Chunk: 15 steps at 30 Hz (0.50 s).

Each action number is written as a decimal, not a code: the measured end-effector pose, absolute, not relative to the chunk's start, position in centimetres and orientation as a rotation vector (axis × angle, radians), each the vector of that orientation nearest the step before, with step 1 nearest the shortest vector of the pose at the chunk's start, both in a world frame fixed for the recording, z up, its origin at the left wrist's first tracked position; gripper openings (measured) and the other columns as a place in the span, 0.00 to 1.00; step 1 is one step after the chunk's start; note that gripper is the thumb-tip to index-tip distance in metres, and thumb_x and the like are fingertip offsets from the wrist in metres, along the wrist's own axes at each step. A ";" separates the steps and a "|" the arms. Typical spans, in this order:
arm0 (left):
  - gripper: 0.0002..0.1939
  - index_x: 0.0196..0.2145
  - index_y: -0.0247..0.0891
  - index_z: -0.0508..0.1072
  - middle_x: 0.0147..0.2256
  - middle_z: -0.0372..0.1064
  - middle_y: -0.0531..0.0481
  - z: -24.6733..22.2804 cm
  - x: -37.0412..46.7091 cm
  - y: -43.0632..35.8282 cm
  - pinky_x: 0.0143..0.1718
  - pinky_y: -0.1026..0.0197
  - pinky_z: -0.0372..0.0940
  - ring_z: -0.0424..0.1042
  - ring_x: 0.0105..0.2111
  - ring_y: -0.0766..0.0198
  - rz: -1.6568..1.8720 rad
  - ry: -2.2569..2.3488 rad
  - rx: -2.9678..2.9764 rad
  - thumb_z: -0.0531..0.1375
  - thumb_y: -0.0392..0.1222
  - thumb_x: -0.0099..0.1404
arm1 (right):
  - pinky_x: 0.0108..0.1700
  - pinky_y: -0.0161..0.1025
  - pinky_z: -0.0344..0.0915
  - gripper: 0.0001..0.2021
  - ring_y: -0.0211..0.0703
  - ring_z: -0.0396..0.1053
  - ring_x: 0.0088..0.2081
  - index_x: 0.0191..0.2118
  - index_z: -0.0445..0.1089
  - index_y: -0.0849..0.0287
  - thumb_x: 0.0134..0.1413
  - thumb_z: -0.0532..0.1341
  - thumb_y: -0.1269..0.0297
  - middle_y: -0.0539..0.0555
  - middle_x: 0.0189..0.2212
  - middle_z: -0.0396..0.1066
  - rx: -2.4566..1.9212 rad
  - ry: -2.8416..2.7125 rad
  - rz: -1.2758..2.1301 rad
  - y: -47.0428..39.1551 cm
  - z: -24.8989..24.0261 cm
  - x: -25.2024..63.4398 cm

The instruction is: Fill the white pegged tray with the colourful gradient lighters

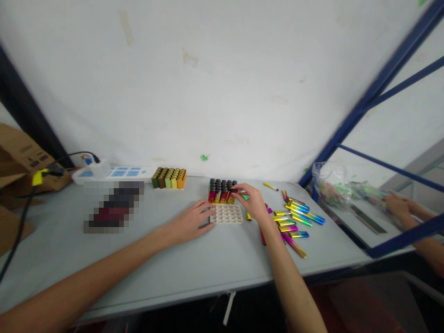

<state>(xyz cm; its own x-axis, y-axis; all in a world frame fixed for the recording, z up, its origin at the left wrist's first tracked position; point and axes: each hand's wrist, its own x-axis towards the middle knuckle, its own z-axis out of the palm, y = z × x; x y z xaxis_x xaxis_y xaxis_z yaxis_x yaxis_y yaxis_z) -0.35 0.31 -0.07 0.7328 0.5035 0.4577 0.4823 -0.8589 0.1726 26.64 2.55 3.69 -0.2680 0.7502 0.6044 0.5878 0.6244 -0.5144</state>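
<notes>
A white tray with rows of round hollows (227, 214) lies on the table in front of me. My left hand (198, 221) rests at its left edge, fingers spread and touching the rim. Just behind the tray, shiny red, yellow and pink lighters with black tops (218, 190) stand upright in a tight block. My right hand (250, 200) is at the right side of this block, thumb and forefinger pinched on the dark top of a lighter (233, 190). To the right of my right forearm, several shiny multicoloured lighters (294, 215) lie loose in a pile.
A second block of green, brown and yellow lighters (169, 178) stands by the wall, near a power strip (130, 174). A cardboard box (26, 159) is at far left. Beyond a blue metal frame (347, 125), another person's hands (398, 208) are near clear plastic bags (333, 189).
</notes>
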 end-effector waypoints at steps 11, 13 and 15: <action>0.10 0.49 0.40 0.72 0.54 0.69 0.41 -0.1 -0.4 0.4 0.61 0.44 0.64 0.64 0.58 0.51 0.799 0.803 2.887 0.59 0.44 0.72 | 0.45 0.42 0.73 0.08 0.44 0.76 0.38 0.46 0.76 0.56 0.64 0.63 0.63 0.54 0.40 0.79 -1.019 -2.007 0.203 2.2 4.1 26.5; 0.10 0.49 0.40 0.72 0.54 0.68 0.41 -0.1 -0.4 0.4 0.62 0.44 0.63 0.64 0.58 0.51 0.798 0.805 2.887 0.59 0.44 0.72 | 0.44 0.42 0.73 0.08 0.43 0.76 0.37 0.46 0.76 0.56 0.64 0.63 0.63 0.54 0.39 0.79 -1.015 -2.016 0.201 2.2 4.1 26.4; 0.10 0.49 0.40 0.73 0.54 0.69 0.41 -0.1 -0.4 0.4 0.62 0.45 0.64 0.64 0.58 0.51 0.800 0.807 2.884 0.59 0.44 0.72 | 0.44 0.41 0.73 0.08 0.43 0.76 0.37 0.46 0.76 0.56 0.64 0.63 0.63 0.54 0.39 0.78 -1.000 -2.023 0.216 2.1 4.1 26.4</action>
<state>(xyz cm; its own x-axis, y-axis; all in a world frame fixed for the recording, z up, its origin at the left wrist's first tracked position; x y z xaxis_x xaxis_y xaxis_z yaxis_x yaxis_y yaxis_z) -0.38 0.36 -0.12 0.7313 0.4951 0.4692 0.4738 -0.8635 0.1728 26.41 2.12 4.11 -0.3216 0.7194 0.6157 0.5728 0.6655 -0.4785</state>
